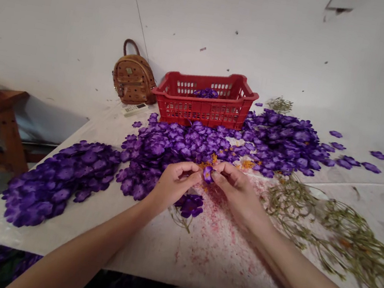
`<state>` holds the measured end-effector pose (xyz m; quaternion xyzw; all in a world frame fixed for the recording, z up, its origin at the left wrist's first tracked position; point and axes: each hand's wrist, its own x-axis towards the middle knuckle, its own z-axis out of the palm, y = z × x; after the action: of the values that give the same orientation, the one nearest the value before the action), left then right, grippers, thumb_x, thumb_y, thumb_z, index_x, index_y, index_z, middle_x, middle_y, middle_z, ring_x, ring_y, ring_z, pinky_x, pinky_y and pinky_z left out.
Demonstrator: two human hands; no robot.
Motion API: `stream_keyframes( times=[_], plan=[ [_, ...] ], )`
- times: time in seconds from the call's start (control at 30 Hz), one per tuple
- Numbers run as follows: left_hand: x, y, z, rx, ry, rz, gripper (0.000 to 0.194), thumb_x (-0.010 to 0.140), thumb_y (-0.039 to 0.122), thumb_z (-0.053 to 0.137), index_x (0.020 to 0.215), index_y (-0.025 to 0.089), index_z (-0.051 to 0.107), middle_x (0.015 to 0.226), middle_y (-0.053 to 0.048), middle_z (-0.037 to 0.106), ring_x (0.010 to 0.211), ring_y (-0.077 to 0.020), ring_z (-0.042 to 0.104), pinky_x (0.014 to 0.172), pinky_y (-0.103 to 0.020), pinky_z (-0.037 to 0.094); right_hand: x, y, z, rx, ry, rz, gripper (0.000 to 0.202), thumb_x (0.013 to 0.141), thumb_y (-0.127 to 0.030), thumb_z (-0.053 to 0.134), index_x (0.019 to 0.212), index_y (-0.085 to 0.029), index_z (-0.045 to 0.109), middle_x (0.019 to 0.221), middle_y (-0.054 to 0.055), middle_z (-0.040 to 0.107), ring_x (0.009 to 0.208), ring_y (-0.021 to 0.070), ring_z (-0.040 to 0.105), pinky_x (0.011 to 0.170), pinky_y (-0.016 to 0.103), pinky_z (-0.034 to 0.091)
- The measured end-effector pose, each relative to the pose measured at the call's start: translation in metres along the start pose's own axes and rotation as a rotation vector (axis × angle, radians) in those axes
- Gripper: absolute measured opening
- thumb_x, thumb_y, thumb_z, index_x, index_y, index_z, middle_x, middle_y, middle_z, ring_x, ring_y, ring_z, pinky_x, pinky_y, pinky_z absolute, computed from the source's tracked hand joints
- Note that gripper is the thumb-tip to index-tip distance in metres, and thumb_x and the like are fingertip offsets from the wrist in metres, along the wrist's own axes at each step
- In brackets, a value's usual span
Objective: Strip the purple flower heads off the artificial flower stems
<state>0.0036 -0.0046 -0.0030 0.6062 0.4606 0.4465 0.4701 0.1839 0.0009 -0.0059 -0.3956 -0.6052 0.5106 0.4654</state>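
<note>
Over the middle of the table, my right hand (237, 191) pinches a small purple artificial flower (208, 174) between thumb and fingertips. My left hand (175, 180) meets it from the other side, thumb and forefinger closed at the flower's edge; their exact grip is too small to make out. Below my left hand lies a purple flower cluster (191, 205) with a thin green stem (181, 220), partly hidden by the wrist. Small orange-yellow pieces (247, 164) are scattered just beyond my fingers. A wide heap of loose purple flowers (163, 141) spreads behind both hands.
A red plastic basket (201, 111) with purple flowers inside stands against the wall. Beside it are a brown backpack (135, 78) and a calculator-like device (135, 110). More purple flowers (61, 176) form a pile at left; green stems (346, 234) lie at right. A wooden stool (10, 128) stands left.
</note>
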Motion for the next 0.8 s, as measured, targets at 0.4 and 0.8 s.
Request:
stream_keyframes(
  times=[0.4, 0.8],
  plan=[
    [0.0, 0.002, -0.006, 0.026, -0.086, -0.053, 0.026, 0.089, 0.036, 0.067, 0.074, 0.016, 0.073, 0.072, -0.004, 0.072, 0.066, -0.0148, 0.063, 0.065, -0.026, 0.048, 0.001, -0.003, -0.001, -0.302, -0.059, -0.128, 0.017, 0.09, -0.03, 0.056, 0.076, -0.022, 0.051, 0.074, -0.001, 0.051, 0.07, 0.0157, 0.047, 0.066, 0.031, 0.035],
    [-0.033, -0.01, -0.063, 0.953, -0.165, 0.282, 0.03, 0.083, 0.014, 0.068, 0.111, 0.022, 0.074, 0.111, -0.009, 0.073, 0.105, -0.0263, 0.063, 0.098, -0.042, 0.046, 0.004, 0.008, -0.007, -0.168, 0.037, -0.083, 0.022, 0.089, -0.031, 0.063, 0.072, -0.022, 0.051, 0.07, -0.003, 0.044, 0.066, 0.0147, 0.04, 0.063, 0.03, 0.03]
  ],
)
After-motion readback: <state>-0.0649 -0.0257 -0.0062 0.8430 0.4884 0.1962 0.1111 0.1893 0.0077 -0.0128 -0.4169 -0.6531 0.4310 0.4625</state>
